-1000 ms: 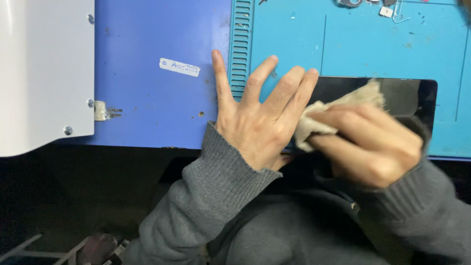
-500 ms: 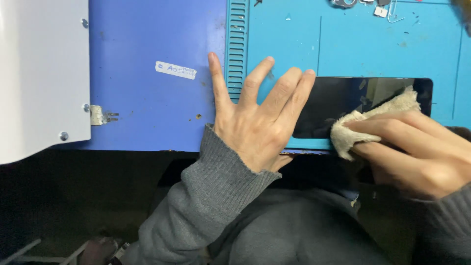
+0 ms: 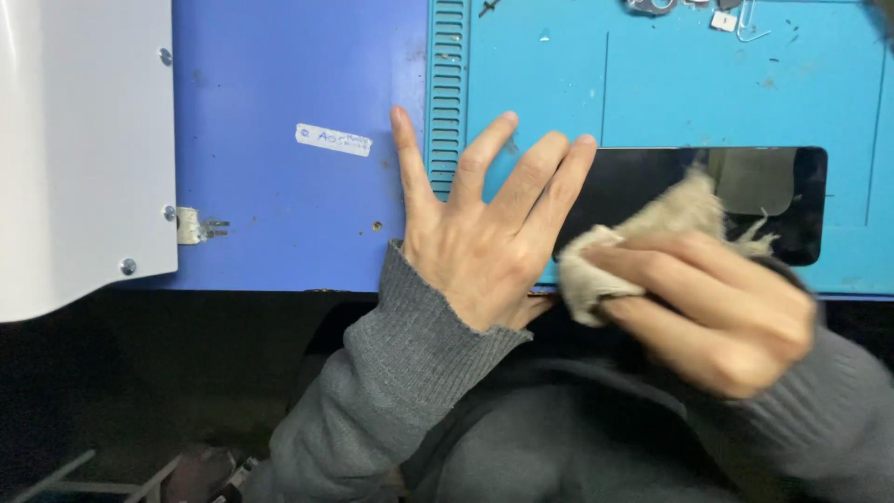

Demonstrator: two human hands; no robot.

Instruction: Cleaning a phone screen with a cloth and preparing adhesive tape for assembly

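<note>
The black glass slab (image 3: pixel 652 182) lies flat on your light blue mat (image 3: pixel 708 93). Its long side runs left to right, along the mat's near edge. One short end points to your left hand, the other to the far right. It sits close to the near edge of the mat.

Your left hand (image 3: pixel 484 242) lies flat, palm down, with all fingers spread wide. It holds nothing. The fingertips rest on the mat at the left end of the slab and seem to touch that end. Your thumb points up along the strip of slots (image 3: pixel 448 84) at the mat's left side.

Your right hand (image 3: pixel 708 298) is closed around a pale rag (image 3: pixel 652 233). The fingers are curled and pinch the rag tight. The rag presses on the near left part of the slab. This hand looks blurry.

The mat is smooth, with thin lines on it and a few specks. Left of the mat is a darker blue metal top (image 3: pixel 289 214). It has scuffs, a small hole and a white sticker (image 3: pixel 333 140). Further left of the mat is a white box (image 3: pixel 84 149) with round screws and a small metal clip. Tiny metal bits (image 3: pixel 722 14) lie at the far edge of the mat.

The slab is shiny and dark with round corners. The rag looks rough and frayed. Your sleeves (image 3: pixel 400 391) are grey ribbed knit. Below the mat's near edge it is dark.
</note>
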